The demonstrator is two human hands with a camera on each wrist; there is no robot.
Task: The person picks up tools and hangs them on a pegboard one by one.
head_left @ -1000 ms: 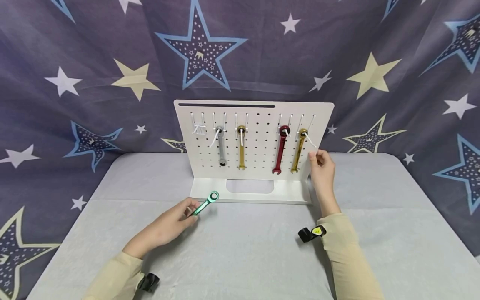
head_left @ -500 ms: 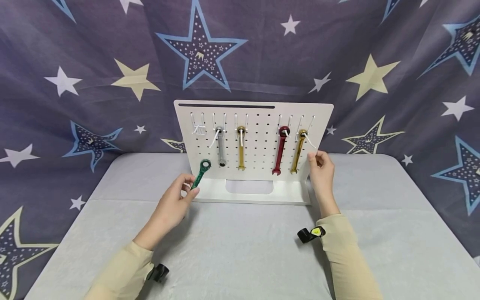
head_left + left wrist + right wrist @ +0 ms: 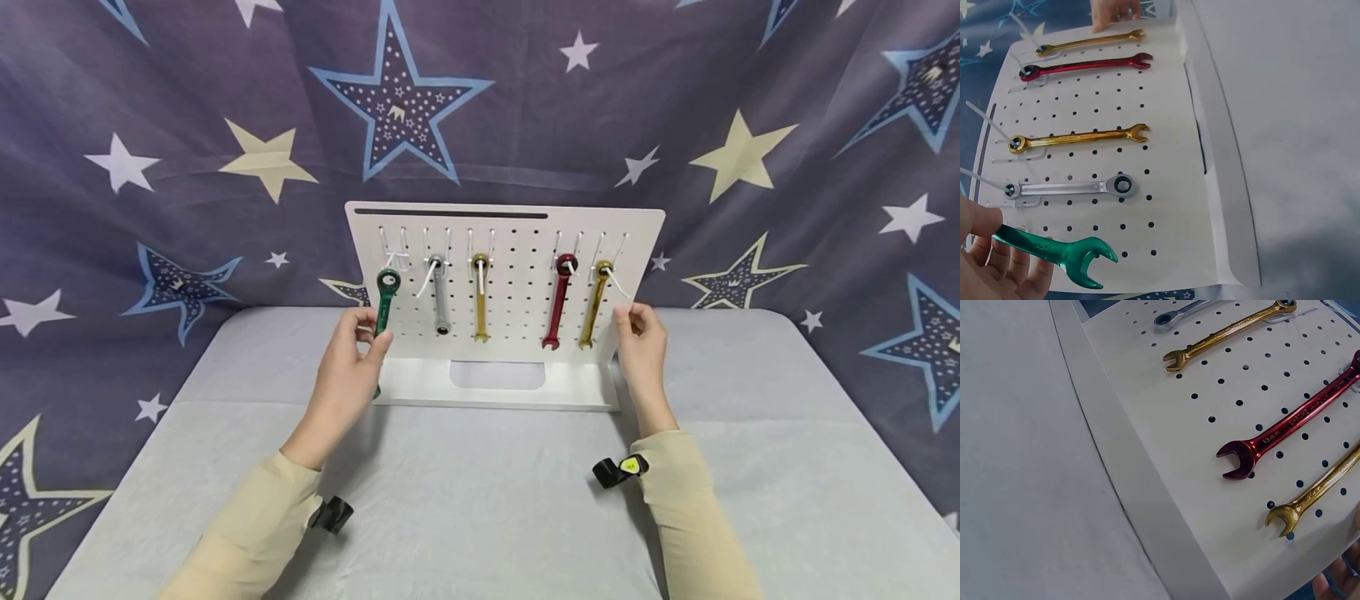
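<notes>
My left hand (image 3: pixel 343 379) grips a green combination wrench (image 3: pixel 383 310) at the left side of a white pegboard (image 3: pixel 517 308). Its ring end points up, just below and in front of the leftmost white hook (image 3: pixel 393 256). In the left wrist view, the green wrench's open jaw (image 3: pixel 1085 259) sticks out past the fingers. At the board's right edge, my right hand (image 3: pixel 645 358) pinches the rim between thumb and fingers. That hand is mostly cut off in the right wrist view.
On other hooks hang a silver wrench (image 3: pixel 440 300), a gold wrench (image 3: pixel 481 304), a red wrench (image 3: pixel 558 304) and a second gold wrench (image 3: pixel 595 307). The board's base (image 3: pixel 420 392) stands on a grey-covered table (image 3: pixel 480 500). A star-patterned curtain (image 3: pixel 510 125) hangs behind.
My left hand has raised the green wrench from in front of the base up to the leftmost hook, turning it from slanted to nearly upright. My right hand stays at the board's edge.
</notes>
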